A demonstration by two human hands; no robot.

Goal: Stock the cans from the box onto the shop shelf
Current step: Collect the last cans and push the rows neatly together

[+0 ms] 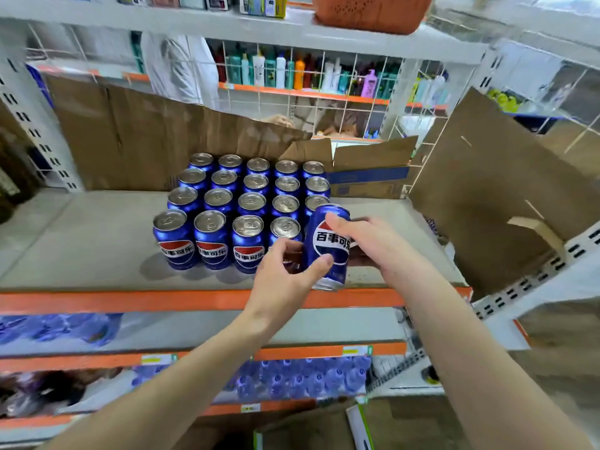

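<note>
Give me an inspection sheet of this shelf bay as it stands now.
Surface: grey shelf with orange front edge, bare at left.
Job's things: stocked cans upright in rows of five; front row has four, right end slot unfilled. Held can tilted above that slot.
Clutter: torn cardboard at the back and right.
Grips: left hand and right hand both hold the held can.
Cables: nothing seen.
Surroundings: bottles behind wire mesh; blue packs on a lower shelf.
</note>
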